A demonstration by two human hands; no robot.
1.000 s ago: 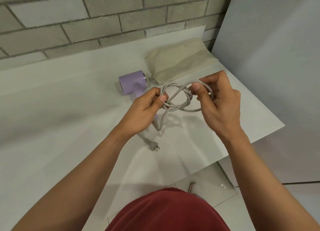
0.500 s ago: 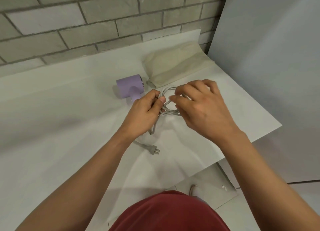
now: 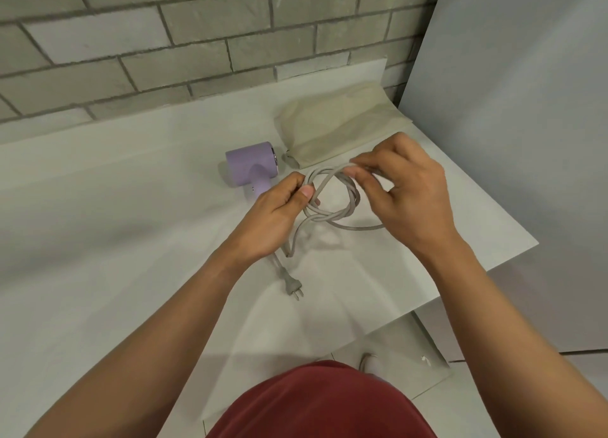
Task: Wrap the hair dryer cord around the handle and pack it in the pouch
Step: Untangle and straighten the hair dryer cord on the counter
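A lilac hair dryer (image 3: 251, 167) lies on the white table (image 3: 131, 240), its handle partly hidden behind my left hand (image 3: 273, 220). Its grey cord (image 3: 332, 204) is gathered into a loose coil held above the table. My left hand pinches the coil's left side and my right hand (image 3: 411, 194) grips the top right, fingers closed on a strand. The plug (image 3: 294, 288) rests on the table below my left wrist. A beige fabric pouch (image 3: 342, 125) lies flat behind the coil, its mouth toward the dryer.
A grey brick wall (image 3: 197, 42) runs along the back of the table. A pale panel (image 3: 526, 141) stands at the right past the table's edge. The table's front right corner (image 3: 526, 240) drops off to tiled floor.
My right hand has lifted from over the coil and moved up and right, opening the coil into a wider loop. The left hand keeps its grip; the plug stays on the table.
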